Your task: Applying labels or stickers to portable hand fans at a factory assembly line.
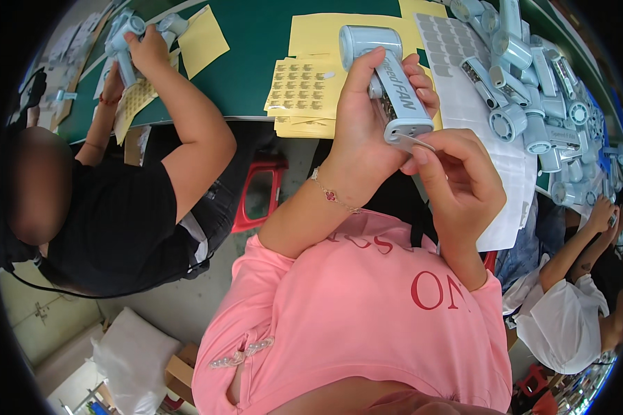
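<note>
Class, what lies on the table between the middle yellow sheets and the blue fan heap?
A grey-label sheet and white paper, as the head view shows.

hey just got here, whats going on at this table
The person in the pink top is holding a light-blue handheld fan in the left hand, while the right hand pinches a small thin strip at the fan's lower end. Yellow sheets lie on the green table behind the fan, and a heap of similar fans is to the right. At the left, a co-worker handles another light-blue piece.
</note>
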{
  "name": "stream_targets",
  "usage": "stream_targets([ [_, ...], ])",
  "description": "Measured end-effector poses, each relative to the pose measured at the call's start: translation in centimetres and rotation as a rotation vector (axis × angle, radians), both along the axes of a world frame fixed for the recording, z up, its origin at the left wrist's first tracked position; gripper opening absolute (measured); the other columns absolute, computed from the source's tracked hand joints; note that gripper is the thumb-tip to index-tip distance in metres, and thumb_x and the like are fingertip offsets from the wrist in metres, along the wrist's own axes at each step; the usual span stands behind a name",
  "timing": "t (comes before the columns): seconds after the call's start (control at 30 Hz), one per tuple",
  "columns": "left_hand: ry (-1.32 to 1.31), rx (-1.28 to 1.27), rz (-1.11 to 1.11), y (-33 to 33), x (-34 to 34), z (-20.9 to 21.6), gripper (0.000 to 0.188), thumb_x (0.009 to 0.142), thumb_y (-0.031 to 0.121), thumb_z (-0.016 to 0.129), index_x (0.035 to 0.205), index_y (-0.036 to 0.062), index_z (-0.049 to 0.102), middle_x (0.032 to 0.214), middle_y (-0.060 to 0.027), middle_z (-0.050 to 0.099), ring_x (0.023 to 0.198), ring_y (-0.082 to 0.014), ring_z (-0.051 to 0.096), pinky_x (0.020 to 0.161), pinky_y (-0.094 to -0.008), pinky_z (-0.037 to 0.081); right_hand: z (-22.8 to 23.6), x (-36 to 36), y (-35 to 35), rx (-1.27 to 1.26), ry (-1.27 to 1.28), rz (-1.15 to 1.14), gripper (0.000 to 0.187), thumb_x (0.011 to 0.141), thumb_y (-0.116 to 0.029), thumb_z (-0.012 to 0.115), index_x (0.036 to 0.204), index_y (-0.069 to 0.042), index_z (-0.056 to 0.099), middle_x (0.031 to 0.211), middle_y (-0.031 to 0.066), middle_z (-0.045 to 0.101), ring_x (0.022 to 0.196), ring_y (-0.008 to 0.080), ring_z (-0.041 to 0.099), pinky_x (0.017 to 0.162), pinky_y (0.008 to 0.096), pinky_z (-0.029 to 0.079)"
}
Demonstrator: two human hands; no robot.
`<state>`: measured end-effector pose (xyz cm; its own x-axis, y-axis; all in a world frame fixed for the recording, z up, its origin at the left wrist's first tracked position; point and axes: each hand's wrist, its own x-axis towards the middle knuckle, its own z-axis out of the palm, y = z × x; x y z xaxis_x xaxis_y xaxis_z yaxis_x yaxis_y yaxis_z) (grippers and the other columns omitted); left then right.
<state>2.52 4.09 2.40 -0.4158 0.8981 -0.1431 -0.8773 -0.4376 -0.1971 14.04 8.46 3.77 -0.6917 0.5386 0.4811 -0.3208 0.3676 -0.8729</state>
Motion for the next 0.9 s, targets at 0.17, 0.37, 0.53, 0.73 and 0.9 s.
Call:
stream_targets([
  [0.17, 0.023, -0.031, -0.014, 0.02, 0.12, 0.23, 0.033, 0.078, 0.024, 0.062, 0.095, -0.0014, 0.048, 0.08, -0.0053, 0.048, 0.073, -0.0127, 0.048, 0.065, -0.0263, 0.045, -0.15, -0.09, 0.04, 0.026, 0.005, -0.018, 0.011, 0.074, 0.008, 0.064, 0.084, 0.007, 0.06, 0.08, 0.0105, 0.059, 0.064, 0.0131, 0.059, 0.055, 0.0205, 0.048],
  [0.37, 0.026, -0.038, 0.009, 0.13, 0.14, 0.18, 0.033, 0.078, 0.023, 0.062, 0.095, -0.0013, 0.048, 0.08, -0.0053, 0.047, 0.073, -0.0129, 0.048, 0.066, -0.0264, 0.045, -0.36, -0.27, 0.17, 0.035, 0.02, -0.024, 0.011, 0.073, 0.008, 0.065, 0.083, 0.006, 0.061, 0.079, 0.0104, 0.059, 0.063, 0.013, 0.059, 0.055, 0.0205, 0.048],
  [0.53, 0.018, -0.034, 0.011, 0.16, 0.15, 0.1, 0.033, 0.078, 0.023, 0.061, 0.096, -0.0014, 0.048, 0.08, -0.0052, 0.047, 0.073, -0.0129, 0.049, 0.066, -0.0264, 0.045, -0.36, -0.26, 0.07, 0.029, 0.004, -0.038, 0.011, 0.073, 0.008, 0.066, 0.083, 0.006, 0.061, 0.079, 0.0102, 0.059, 0.064, 0.0131, 0.059, 0.055, 0.0206, 0.049],
  [0.73, 0.038, -0.035, 0.02, 0.1, 0.11, 0.1, 0.034, 0.079, 0.023, 0.061, 0.098, -0.0014, 0.048, 0.08, -0.005, 0.048, 0.072, -0.0129, 0.048, 0.065, -0.0264, 0.045, -0.34, -0.36, 0.08, 0.049, 0.001, -0.037, 0.012, 0.072, 0.008, 0.066, 0.083, 0.006, 0.061, 0.079, 0.0102, 0.059, 0.064, 0.0129, 0.059, 0.055, 0.0203, 0.048],
  [0.9, 0.014, -0.046, 0.032, 0.05, 0.12, 0.18, 0.034, 0.079, 0.024, 0.06, 0.098, -0.0011, 0.047, 0.08, -0.0036, 0.048, 0.073, -0.0129, 0.048, 0.066, -0.0268, 0.044, -0.46, -0.52, -0.08, 0.032, 0.034, -0.06, 0.012, 0.072, 0.009, 0.065, 0.082, 0.006, 0.06, 0.078, 0.0098, 0.059, 0.064, 0.0128, 0.058, 0.055, 0.0199, 0.048],
])
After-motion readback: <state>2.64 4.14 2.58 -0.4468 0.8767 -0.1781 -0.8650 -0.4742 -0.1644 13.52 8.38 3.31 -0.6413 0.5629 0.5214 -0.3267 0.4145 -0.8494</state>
